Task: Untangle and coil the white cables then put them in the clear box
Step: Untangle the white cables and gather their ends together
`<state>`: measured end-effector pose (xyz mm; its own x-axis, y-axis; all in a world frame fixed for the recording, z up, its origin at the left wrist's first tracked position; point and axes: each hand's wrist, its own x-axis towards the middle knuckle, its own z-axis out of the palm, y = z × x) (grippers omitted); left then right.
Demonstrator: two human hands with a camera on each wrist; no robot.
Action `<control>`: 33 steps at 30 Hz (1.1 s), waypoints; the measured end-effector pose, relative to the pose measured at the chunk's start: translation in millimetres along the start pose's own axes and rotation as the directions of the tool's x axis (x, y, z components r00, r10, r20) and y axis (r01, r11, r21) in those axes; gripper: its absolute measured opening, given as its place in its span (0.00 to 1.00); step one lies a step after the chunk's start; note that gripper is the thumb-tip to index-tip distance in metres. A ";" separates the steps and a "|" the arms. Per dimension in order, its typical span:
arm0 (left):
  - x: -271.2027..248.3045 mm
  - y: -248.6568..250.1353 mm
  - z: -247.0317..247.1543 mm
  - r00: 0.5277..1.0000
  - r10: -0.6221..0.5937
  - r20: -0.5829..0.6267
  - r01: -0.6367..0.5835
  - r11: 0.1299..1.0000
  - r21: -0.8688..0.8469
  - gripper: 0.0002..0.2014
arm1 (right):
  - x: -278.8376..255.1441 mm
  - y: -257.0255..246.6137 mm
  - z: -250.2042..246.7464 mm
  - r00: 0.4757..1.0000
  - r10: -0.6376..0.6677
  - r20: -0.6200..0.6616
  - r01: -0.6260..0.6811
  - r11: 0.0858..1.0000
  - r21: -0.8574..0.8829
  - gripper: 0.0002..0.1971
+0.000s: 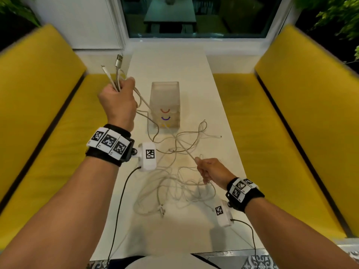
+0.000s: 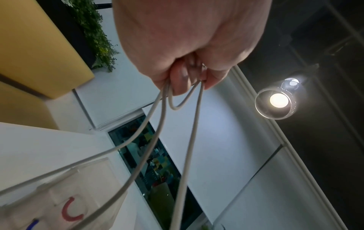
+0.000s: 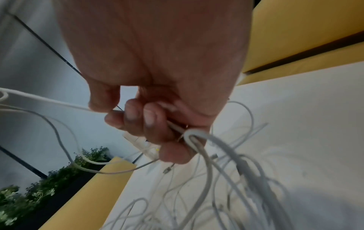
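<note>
A tangle of white cables (image 1: 174, 187) lies on the near half of the white table (image 1: 219, 117). My left hand (image 1: 118, 98) is raised left of the clear box (image 1: 165, 103) and grips cable ends, with a USB plug (image 1: 118, 60) and a thin plug sticking up. In the left wrist view its fingers (image 2: 181, 80) curl round several strands (image 2: 189, 140). My right hand (image 1: 207, 169) grips one taut cable that runs up towards the left hand. In the right wrist view its fingers (image 3: 141, 121) hold the strand and a loop (image 3: 197, 135) above the pile.
The clear box stands upright mid-table, with red and purple curved marks (image 1: 165, 114) on its near face. Yellow benches (image 1: 48, 113) (image 1: 291, 113) flank the narrow table. A window (image 1: 194, 16) is at the far end. Black wrist-camera leads (image 1: 118, 200) hang off the front edge.
</note>
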<state>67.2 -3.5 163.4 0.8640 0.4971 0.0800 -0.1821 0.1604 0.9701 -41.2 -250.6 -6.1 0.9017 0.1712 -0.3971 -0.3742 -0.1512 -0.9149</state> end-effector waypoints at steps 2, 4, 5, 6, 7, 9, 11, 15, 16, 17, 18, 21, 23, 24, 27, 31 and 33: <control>-3.5 -5.9 -0.6 0.999 0.000 0.046 -0.003 0.998 0.070 0.14 | -0.3 0.3 5.1 1.000 0.030 0.006 -0.031 0.998 0.059 0.25; -11.5 -17.1 0.5 0.993 0.002 0.121 -0.020 0.988 0.155 0.15 | 0.8 -8.7 9.9 0.998 0.056 0.026 -0.060 0.973 0.223 0.21; -16.9 -23.3 1.1 0.987 -0.004 0.163 -0.028 0.981 0.191 0.16 | 0.9 -16.2 12.3 0.998 0.056 0.037 -0.065 0.950 0.304 0.19; -23.0 -30.0 1.7 0.979 -0.014 0.201 -0.031 0.975 0.221 0.17 | 0.5 -25.5 15.0 0.998 0.040 0.045 -0.054 0.928 0.368 0.18; -29.7 -35.7 2.5 0.971 -0.023 0.237 -0.036 0.970 0.240 0.17 | -0.2 -35.0 18.0 0.999 0.014 0.047 -0.032 0.910 0.413 0.16; -45.3 -45.8 4.7 0.943 -0.041 0.329 -0.050 0.964 0.261 0.17 | -2.9 -51.9 23.7 0.998 -0.044 0.043 0.019 0.886 0.463 0.13; -61.6 -54.4 6.4 0.897 -0.060 0.439 -0.088 0.947 0.309 0.19 | -5.8 -64.6 28.0 0.994 -0.111 0.026 0.086 0.881 0.466 0.12; -84.8 -62.6 7.9 0.818 -0.123 0.562 -0.153 0.895 0.419 0.25 | -8.2 -79.5 36.3 0.968 -0.249 -0.025 0.239 0.891 0.385 0.09; -85.8 -64.3 8.4 0.817 -0.134 0.560 -0.138 0.898 0.417 0.26 | -8.6 -81.7 38.3 0.964 -0.263 -0.027 0.254 0.893 0.371 0.08; -86.0 -64.8 9.5 0.822 -0.132 0.554 -0.129 0.904 0.407 0.26 | -9.0 -83.5 39.3 0.964 -0.267 -0.020 0.256 0.895 0.365 0.08; -86.2 -64.2 10.8 0.829 -0.125 0.545 -0.123 0.910 0.396 0.24 | -9.9 -85.0 39.7 0.965 -0.263 -0.006 0.247 0.897 0.367 0.08; -83.3 -60.6 14.1 0.840 -0.101 0.534 -0.148 0.903 0.404 0.18 | -10.6 -85.6 37.8 0.976 -0.217 0.036 0.182 0.890 0.419 0.10; -78.1 -58.1 14.2 0.871 -0.091 0.483 -0.139 0.897 0.420 0.16 | -11.2 -80.3 40.1 0.983 -0.167 0.075 0.114 0.880 0.462 0.15; -73.3 -57.2 13.9 0.887 -0.085 0.455 -0.129 0.898 0.420 0.15 | -12.0 -75.1 42.8 0.984 -0.149 0.094 0.087 0.873 0.479 0.17; -54.2 -52.6 14.4 0.913 -0.054 0.405 -0.117 0.916 0.385 0.12 | -13.7 -49.2 52.3 0.985 -0.115 0.130 0.034 0.862 0.506 0.20; -34.3 -40.3 16.4 0.945 -0.006 0.327 -0.116 0.928 0.354 0.13 | -10.1 -2.0 59.8 0.982 -0.077 0.173 0.008 0.931 0.365 0.18; -30.9 -42.6 15.6 0.940 -0.013 0.340 -0.103 0.942 0.321 0.12 | -9.7 18.6 60.3 0.985 -0.040 0.166 -0.004 0.966 0.260 0.18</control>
<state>55.6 -39.0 123.2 0.9744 0.1753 0.1406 -0.1100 -0.1736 0.9787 -70.0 -196.4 -23.6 0.8674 0.3365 -0.3665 -0.4217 0.1061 -0.9005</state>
